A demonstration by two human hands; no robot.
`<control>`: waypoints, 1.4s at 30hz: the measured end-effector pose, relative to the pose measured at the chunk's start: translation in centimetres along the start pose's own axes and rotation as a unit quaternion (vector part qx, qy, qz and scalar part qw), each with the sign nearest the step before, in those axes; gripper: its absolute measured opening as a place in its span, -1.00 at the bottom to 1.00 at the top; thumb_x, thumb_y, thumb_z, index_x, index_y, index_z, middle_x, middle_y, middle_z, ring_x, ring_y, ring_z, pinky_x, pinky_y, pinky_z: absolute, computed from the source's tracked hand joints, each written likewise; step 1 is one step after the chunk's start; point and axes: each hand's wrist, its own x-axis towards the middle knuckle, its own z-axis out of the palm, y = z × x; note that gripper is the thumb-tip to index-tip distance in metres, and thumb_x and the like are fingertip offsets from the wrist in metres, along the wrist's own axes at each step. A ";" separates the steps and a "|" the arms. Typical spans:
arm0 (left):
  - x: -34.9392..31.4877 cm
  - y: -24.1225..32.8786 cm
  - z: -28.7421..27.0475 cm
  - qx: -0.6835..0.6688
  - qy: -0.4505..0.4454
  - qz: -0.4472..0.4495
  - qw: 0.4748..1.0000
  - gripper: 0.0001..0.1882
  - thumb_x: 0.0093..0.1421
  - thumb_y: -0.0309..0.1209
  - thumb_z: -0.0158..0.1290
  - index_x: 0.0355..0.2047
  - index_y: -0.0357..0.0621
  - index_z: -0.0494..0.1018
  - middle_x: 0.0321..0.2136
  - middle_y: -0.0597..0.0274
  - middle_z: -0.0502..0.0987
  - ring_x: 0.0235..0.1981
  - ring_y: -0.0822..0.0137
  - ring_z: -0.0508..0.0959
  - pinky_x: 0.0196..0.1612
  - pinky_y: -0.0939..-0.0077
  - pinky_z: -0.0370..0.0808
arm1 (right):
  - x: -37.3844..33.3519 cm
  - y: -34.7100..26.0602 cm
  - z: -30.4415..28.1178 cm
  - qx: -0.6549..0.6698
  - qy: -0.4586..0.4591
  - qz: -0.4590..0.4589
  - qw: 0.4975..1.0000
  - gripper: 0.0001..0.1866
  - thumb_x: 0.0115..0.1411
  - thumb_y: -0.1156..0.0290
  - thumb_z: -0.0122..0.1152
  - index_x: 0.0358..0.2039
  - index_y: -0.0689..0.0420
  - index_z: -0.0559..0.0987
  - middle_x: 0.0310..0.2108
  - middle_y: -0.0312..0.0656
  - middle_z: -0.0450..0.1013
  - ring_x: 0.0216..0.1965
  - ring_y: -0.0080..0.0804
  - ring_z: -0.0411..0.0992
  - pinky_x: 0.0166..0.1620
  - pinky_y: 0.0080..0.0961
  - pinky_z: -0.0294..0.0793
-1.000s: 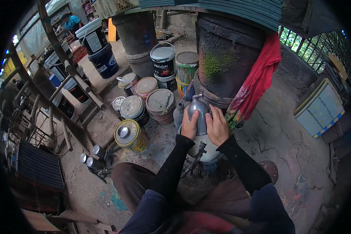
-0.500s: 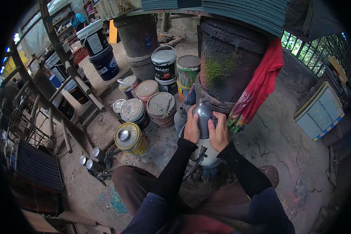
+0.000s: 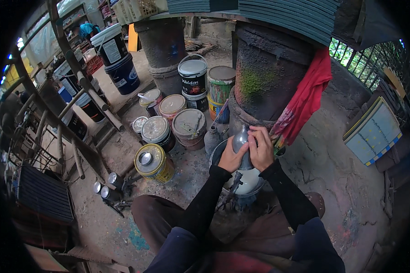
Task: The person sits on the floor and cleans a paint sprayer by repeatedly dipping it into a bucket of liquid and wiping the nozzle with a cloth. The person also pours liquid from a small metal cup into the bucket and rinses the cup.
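A shiny silver-grey bottle-shaped piece with a narrow neck is between my two hands, its neck pointing away and tilted slightly right. My left hand wraps its left side, thumb across the front. My right hand grips the right side, with its fingers up by the neck. Below the hands stands a bucket with whitish liquid in it. A dark, crusted tool leans at the bucket's near edge; its kind is unclear. Just left of the bucket stands a dull grey bottle.
Several lidded paint cans stand at the front left, one yellow can nearest. A red cloth hangs beside a big dark drum. A wooden rack lines the left. Three small cups lie near my knee.
The silver-grey piece has turned, and its neck now leans right. My right fingers have moved up toward the neck, my left thumb across the front. A distant person in blue has bent down.
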 end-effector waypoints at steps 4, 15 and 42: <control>-0.6 -0.1 0.0 0.028 -0.013 -0.023 0.999 -0.38 0.32 0.04 -0.18 0.12 -0.25 0.17 -0.07 -0.24 0.42 0.00 -0.07 0.46 0.05 0.28 0.35 | 0.6 -0.5 -0.6 -0.003 -0.056 -0.043 0.997 -0.84 0.20 0.42 0.04 -0.33 0.27 0.49 -0.19 -0.01 0.43 -0.16 -0.03 0.38 -0.04 -0.30 0.34; -0.7 1.0 1.0 0.000 0.060 -0.022 0.998 -0.38 0.33 0.04 -0.21 0.16 -0.24 0.16 -0.09 -0.24 0.43 -0.02 -0.05 0.47 0.02 0.29 0.35 | -0.1 0.0 0.1 0.157 0.013 0.114 0.981 -0.77 0.30 0.37 -0.07 -0.28 0.22 0.53 -0.09 -0.10 0.45 -0.01 -0.22 0.34 0.12 -0.34 0.21; -1.0 3.3 -0.6 0.054 0.001 -0.002 0.999 -0.50 0.32 -0.05 -0.20 0.04 -0.21 0.29 -0.14 -0.27 0.48 -0.05 -0.21 0.46 0.00 0.21 0.36 | 0.0 0.7 0.6 0.008 -0.012 0.087 0.996 -0.87 0.26 0.43 -0.02 -0.33 0.24 0.42 -0.35 0.00 0.38 -0.26 0.02 0.38 -0.15 -0.23 0.36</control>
